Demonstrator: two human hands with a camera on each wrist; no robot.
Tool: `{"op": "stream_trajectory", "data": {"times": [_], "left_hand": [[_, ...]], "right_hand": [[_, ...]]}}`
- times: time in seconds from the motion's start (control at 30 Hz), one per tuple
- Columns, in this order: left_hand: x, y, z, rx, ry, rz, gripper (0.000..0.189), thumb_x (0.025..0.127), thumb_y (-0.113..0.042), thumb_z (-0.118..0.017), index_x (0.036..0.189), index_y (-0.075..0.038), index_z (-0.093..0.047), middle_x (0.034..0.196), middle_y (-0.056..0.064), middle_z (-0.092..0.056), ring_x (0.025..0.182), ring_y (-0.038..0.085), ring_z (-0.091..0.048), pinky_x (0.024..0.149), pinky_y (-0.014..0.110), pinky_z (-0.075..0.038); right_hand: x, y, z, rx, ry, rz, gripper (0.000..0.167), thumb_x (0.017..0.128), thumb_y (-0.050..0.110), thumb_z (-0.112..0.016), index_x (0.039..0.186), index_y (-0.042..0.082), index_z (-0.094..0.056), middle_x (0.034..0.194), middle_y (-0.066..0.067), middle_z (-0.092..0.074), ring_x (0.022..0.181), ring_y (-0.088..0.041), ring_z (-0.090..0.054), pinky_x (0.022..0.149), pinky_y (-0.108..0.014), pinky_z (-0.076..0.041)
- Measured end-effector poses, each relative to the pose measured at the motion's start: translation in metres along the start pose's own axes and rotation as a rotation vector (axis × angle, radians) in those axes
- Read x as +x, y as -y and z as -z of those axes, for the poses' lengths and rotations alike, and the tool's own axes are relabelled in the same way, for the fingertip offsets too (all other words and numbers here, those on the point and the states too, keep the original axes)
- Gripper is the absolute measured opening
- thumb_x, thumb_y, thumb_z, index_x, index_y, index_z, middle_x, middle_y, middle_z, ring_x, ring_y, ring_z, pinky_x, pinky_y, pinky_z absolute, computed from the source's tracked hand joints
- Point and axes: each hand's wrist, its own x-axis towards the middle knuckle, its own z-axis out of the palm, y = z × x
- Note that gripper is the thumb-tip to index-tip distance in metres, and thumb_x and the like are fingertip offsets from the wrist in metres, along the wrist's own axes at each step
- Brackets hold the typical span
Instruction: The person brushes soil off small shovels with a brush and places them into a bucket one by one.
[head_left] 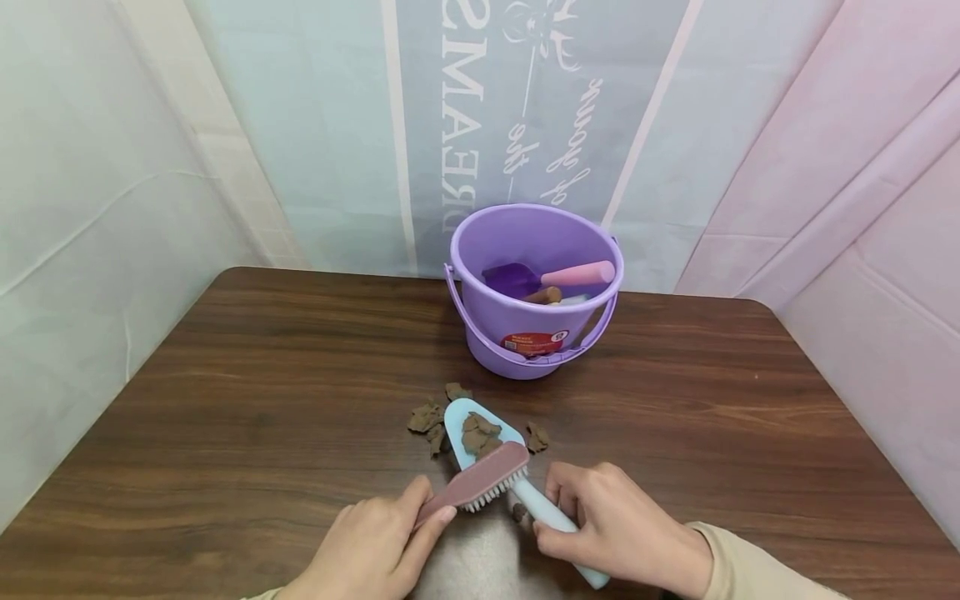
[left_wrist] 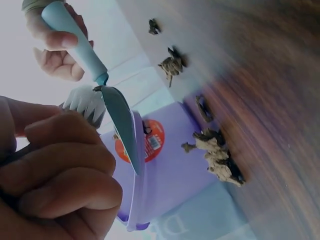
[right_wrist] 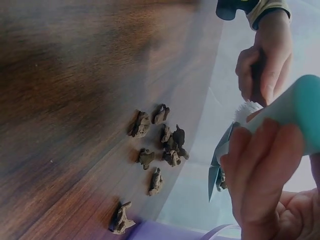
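Note:
My left hand (head_left: 367, 537) grips a scrub brush (head_left: 483, 477) with a dusty-pink back and white bristles. The brush lies across the base of a light blue hand trowel (head_left: 551, 510), bristles down over it. By its handle my right hand (head_left: 626, 529) holds the trowel, its blade pointing away from me. On the blade rest brown crumpled flakes (head_left: 478, 432), partly hidden by the brush. In the left wrist view the trowel blade (left_wrist: 121, 125) is raised off the table, and the bristles (left_wrist: 86, 104) are right at its base.
More brown flakes (head_left: 426, 417) lie on the dark wooden table (head_left: 300, 375) around the trowel, with one piece (head_left: 537, 437) to its right. Behind stands a purple bucket (head_left: 517, 354) holding a purple shovel with a pink handle (head_left: 577, 274) and a brown-handled tool (head_left: 543, 295). Fabric hangs behind the table.

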Motion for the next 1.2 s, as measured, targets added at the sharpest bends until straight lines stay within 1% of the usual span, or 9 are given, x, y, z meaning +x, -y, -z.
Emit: {"op": "stream_trajectory", "data": {"times": [0.2,0.33,0.43,0.57,0.67,0.8,0.9,1.07,1.2], "left_hand": [[0.002,-0.001,0.000,0.057,0.006,0.029,0.025,0.094,-0.039,-0.058,0.079,-0.022,-0.046,0.054,-0.018,-0.024,0.047,0.000,-0.027,0.042,0.024,-0.024],[0.003,0.001,0.000,0.111,-0.039,0.014,0.029,0.093,-0.041,-0.059,0.077,-0.021,-0.046,0.053,-0.017,-0.024,0.046,-0.001,-0.026,0.041,0.023,-0.022],[0.005,0.002,0.001,0.140,-0.064,0.018,0.031,0.091,-0.041,-0.062,0.076,-0.020,-0.045,0.052,-0.016,-0.024,0.045,-0.002,-0.024,0.041,0.021,-0.021],[0.007,0.002,0.002,0.139,-0.057,0.046,0.031,0.090,-0.041,-0.065,0.076,-0.021,-0.045,0.052,-0.016,-0.023,0.045,-0.001,-0.024,0.041,0.021,-0.021],[0.007,0.002,0.003,0.133,-0.055,0.052,0.031,0.089,-0.041,-0.066,0.076,-0.021,-0.046,0.052,-0.016,-0.024,0.045,-0.001,-0.024,0.042,0.021,-0.021],[0.008,0.003,0.003,0.127,-0.073,0.067,0.028,0.087,-0.042,-0.068,0.077,-0.023,-0.050,0.053,-0.018,-0.029,0.046,-0.002,-0.027,0.042,0.021,-0.023],[0.010,0.003,0.005,0.127,-0.101,0.071,0.025,0.084,-0.041,-0.071,0.079,-0.024,-0.053,0.053,-0.019,-0.034,0.046,-0.002,-0.030,0.041,0.021,-0.025],[0.012,0.004,0.008,0.147,-0.141,0.096,0.028,0.079,-0.039,-0.075,0.078,-0.024,-0.052,0.053,-0.018,-0.035,0.045,0.000,-0.033,0.041,0.023,-0.026],[0.013,0.006,0.009,0.139,-0.121,0.140,0.029,0.079,-0.040,-0.075,0.076,-0.024,-0.050,0.052,-0.017,-0.031,0.046,0.001,-0.031,0.042,0.023,-0.025]], "right_hand": [[-0.001,0.000,0.001,0.015,0.002,0.000,0.023,0.072,0.018,-0.076,0.077,0.023,-0.054,0.055,0.027,-0.043,0.048,0.021,-0.034,0.041,-0.006,-0.029],[-0.001,0.000,0.001,0.007,-0.007,0.003,0.025,0.072,0.019,-0.076,0.076,0.024,-0.053,0.055,0.027,-0.043,0.048,0.022,-0.033,0.041,-0.005,-0.028],[-0.002,-0.001,0.001,0.006,-0.008,-0.001,0.025,0.072,0.019,-0.077,0.076,0.024,-0.052,0.054,0.028,-0.042,0.047,0.021,-0.033,0.041,-0.005,-0.028],[-0.002,-0.001,0.000,0.005,-0.005,-0.008,0.026,0.072,0.019,-0.077,0.075,0.025,-0.052,0.054,0.028,-0.042,0.047,0.021,-0.033,0.042,-0.006,-0.028],[-0.003,-0.001,0.000,0.002,-0.006,-0.011,0.026,0.071,0.019,-0.077,0.075,0.025,-0.051,0.054,0.028,-0.042,0.047,0.021,-0.033,0.042,-0.005,-0.028],[-0.003,-0.001,0.000,0.010,0.000,-0.015,0.026,0.072,0.019,-0.077,0.076,0.024,-0.052,0.055,0.028,-0.042,0.048,0.021,-0.033,0.042,-0.006,-0.028],[-0.003,-0.001,0.001,0.014,-0.002,-0.018,0.026,0.072,0.019,-0.077,0.076,0.025,-0.052,0.055,0.028,-0.042,0.048,0.021,-0.033,0.042,-0.006,-0.029],[-0.004,-0.001,0.001,0.012,-0.008,-0.006,0.025,0.072,0.019,-0.077,0.076,0.025,-0.052,0.054,0.028,-0.042,0.047,0.022,-0.032,0.041,-0.006,-0.028],[-0.005,-0.002,0.000,0.002,-0.017,0.009,0.026,0.071,0.020,-0.077,0.075,0.025,-0.052,0.054,0.028,-0.041,0.047,0.022,-0.030,0.041,-0.005,-0.026]]}}
